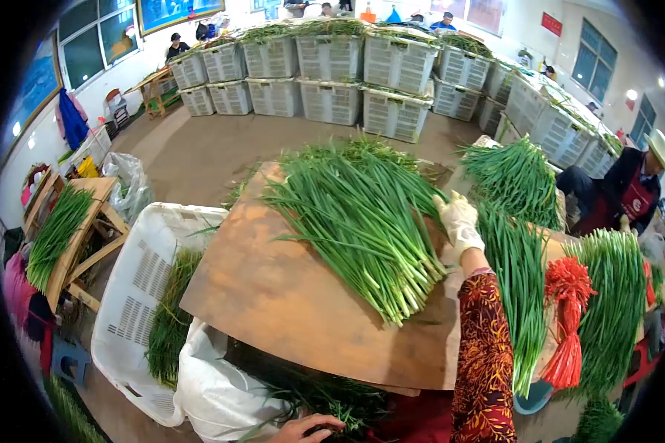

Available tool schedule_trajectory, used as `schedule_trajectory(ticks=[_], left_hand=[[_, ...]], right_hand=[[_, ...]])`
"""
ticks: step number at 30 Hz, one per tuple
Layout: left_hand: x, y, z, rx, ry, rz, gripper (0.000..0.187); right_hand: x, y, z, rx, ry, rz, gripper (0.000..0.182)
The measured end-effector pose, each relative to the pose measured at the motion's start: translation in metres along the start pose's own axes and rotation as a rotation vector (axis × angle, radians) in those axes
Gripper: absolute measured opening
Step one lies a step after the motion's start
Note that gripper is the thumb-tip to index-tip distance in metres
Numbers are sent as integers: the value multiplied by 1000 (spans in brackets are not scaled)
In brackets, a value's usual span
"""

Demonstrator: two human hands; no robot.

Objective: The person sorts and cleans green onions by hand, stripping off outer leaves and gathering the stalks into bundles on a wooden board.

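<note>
A large pile of green stalks [355, 214] lies on the brown wooden board, its pale cut ends toward the lower right. My right hand [459, 223], in a pale glove, is at the right edge of this pile with its fingers apart, nothing gripped in them. Low at the bottom edge, my bare left hand [308, 429] is partly cut off by the frame, fingers stretched to the right beside loose dark greens [340, 402]. More long green stalks [513, 280] lie right of my right sleeve, next to a bundle of red ties [569, 317].
A white crate [137, 295] with greens and a white sack [222, 391] stand at the left. Stacked crates [329, 59] line the back. A person in a pale hat [635, 184] sits at the right. A wooden stand [89, 251] holds greens at far left.
</note>
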State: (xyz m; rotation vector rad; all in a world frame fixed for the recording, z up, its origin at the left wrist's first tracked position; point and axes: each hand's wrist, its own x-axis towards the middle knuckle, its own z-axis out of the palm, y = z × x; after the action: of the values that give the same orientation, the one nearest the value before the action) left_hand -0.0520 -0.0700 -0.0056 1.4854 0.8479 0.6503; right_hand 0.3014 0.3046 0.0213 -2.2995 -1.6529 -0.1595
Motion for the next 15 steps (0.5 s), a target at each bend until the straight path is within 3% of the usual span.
schedule_trajectory(ticks=[2, 4, 6, 10, 15], left_hand=[[2, 3, -3, 30, 14, -24, 25], [2, 3, -4, 61, -4, -27, 24], [0, 5, -4, 35, 5, -33, 23], [-10, 35, -14, 40, -111, -211, 29], [-47, 8, 10, 12, 33, -72, 24]], right_hand=[[8, 2, 15, -87, -129, 27, 67], [-1, -16, 18, -39, -53, -101, 65], [-15, -40, 11, 221, -160, -178, 57], [-41, -73, 21, 350, -154, -432, 46], [-74, -73, 34, 671, -264, -568, 38]])
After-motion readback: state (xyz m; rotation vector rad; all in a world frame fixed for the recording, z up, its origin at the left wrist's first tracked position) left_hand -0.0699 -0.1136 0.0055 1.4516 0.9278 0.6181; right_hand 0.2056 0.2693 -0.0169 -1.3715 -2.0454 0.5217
